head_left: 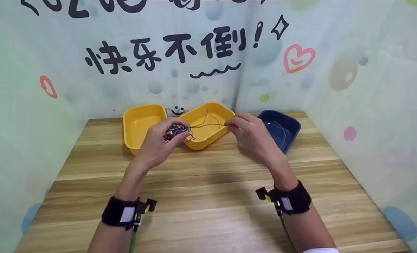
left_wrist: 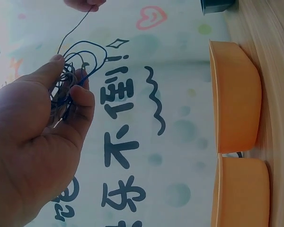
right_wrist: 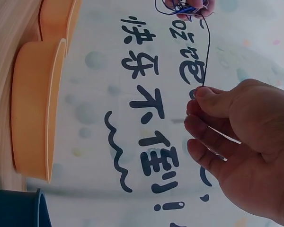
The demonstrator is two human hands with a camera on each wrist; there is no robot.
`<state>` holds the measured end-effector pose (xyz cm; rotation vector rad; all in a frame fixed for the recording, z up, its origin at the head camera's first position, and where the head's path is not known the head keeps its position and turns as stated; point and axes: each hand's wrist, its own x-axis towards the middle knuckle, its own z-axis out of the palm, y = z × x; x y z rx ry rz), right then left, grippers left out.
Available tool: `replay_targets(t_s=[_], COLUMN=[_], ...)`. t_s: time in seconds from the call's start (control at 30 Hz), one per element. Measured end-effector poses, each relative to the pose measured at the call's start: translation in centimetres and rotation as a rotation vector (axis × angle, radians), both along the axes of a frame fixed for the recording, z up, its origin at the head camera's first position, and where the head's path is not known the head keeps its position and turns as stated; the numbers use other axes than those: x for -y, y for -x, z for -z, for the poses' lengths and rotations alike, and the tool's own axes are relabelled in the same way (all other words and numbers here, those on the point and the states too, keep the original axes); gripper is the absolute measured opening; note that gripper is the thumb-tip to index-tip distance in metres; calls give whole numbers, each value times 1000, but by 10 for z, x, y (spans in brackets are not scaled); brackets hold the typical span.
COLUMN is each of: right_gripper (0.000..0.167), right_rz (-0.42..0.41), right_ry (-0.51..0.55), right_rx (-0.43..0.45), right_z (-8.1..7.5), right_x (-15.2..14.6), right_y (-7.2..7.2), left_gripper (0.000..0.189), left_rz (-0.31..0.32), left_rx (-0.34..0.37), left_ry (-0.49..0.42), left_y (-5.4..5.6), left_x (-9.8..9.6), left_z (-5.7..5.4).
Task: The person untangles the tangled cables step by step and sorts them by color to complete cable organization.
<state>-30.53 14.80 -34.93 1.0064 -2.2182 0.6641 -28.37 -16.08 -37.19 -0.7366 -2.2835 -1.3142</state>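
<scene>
My left hand (head_left: 157, 142) holds a tangled bundle of thin wires (head_left: 176, 131), blue, purple and dark, in its curled fingers. Blue loops (left_wrist: 92, 49) stick out past the fingertips in the left wrist view. One dark wire (right_wrist: 208, 47) runs from the bundle to my right hand (head_left: 252, 137), which pinches it between thumb and index finger. That stretch looks fairly straight. Both hands are raised in front of the middle yellow bin (head_left: 206, 143). Part of the bundle is hidden by the left fingers.
Another yellow bin (head_left: 127, 135) stands to the left, partly behind the left hand. At the right, behind the right hand, a dark blue bin (head_left: 294, 126) has a thin pale wire (head_left: 284, 131) in it. The wooden table (head_left: 201, 196) meets printed curtains at the back and sides.
</scene>
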Motion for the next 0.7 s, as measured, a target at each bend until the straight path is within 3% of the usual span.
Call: replay_targets(t_s=[0.13, 0.33, 0.53, 0.7], right_gripper=[18, 28, 12, 7], right_rz=[-51, -113, -192, -244], right_ry=[22, -3, 26, 76], right_rx=[68, 23, -23, 17], right_z=[-3, 0, 8, 12], right_x=[1, 17, 32, 35], right_y=[-4, -12, -14, -13], left_gripper=[25, 26, 25, 28], left_rz=[-10, 38, 132, 135], left_rx=[-27, -23, 37, 93], left_ry=[17, 43, 19, -36], left_y=[-1, -1, -2, -2], left_x=[-2, -8, -14, -21], left_z=[0, 2, 5, 8])
